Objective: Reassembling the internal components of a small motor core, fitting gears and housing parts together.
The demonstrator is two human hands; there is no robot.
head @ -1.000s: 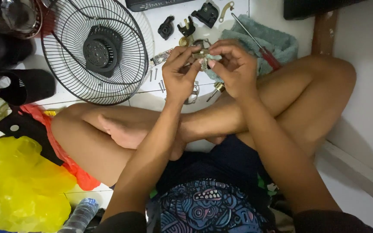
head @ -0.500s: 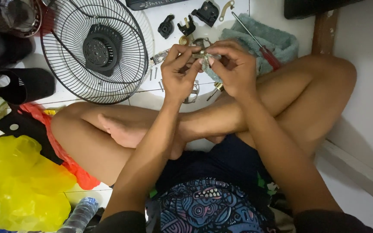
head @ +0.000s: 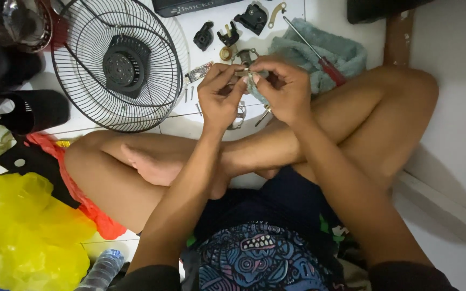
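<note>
I sit cross-legged on a white tiled floor. My left hand point(head: 219, 96) and my right hand point(head: 282, 89) meet above my shins and pinch one small metal part point(head: 245, 70) between their fingertips. The part is mostly hidden by my fingers. Just beyond my hands lie a round metal ring piece point(head: 246, 55), a small brass piece point(head: 226, 53) and several black plastic parts point(head: 228, 35). Under my hands a metal bracket point(head: 238, 114) rests on the floor.
A black wire fan grille point(head: 117, 63) lies at the upper left. A red-handled screwdriver point(head: 319, 54) rests on a teal cloth point(head: 324, 51). Loose screws point(head: 189, 94) lie by the grille. A yellow plastic bag point(head: 22, 231), a black sandal point(head: 33, 110) and a plastic bottle point(head: 101, 269) sit at left.
My hands have stayed together on the small part; the fingers have shifted slightly around it. Nothing else has moved.
</note>
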